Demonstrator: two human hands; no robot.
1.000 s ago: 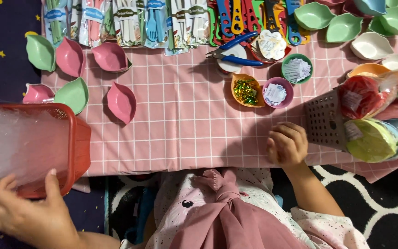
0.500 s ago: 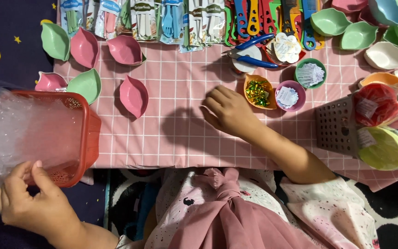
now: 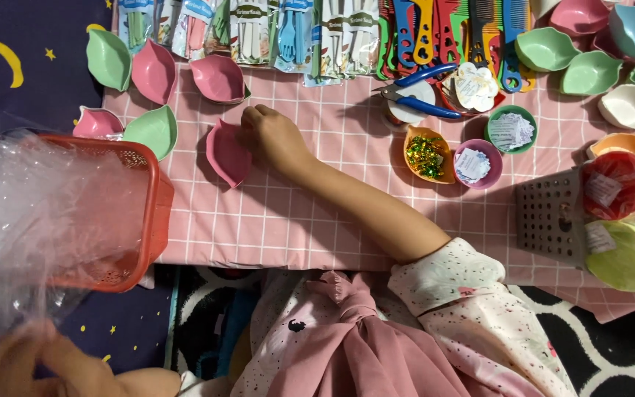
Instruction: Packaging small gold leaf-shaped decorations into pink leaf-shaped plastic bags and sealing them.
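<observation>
Pink leaf dishes (image 3: 227, 152): four; green: two.

Pink checked tablecloth (image 3: 317, 220): leaf-shaped dishes (image 3: 228, 152), packaged cutlery (image 3: 248, 29), combs (image 3: 435, 29), pliers (image 3: 424, 103), small bowls (image 3: 478, 162).

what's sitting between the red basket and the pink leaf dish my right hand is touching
In the head view, only bare pink checked tablecloth lies between the red basket and the pink leaf dish at the right hand.

Left hand (image 3: 16, 364) blurred, cut off at bottom edge.
</observation>
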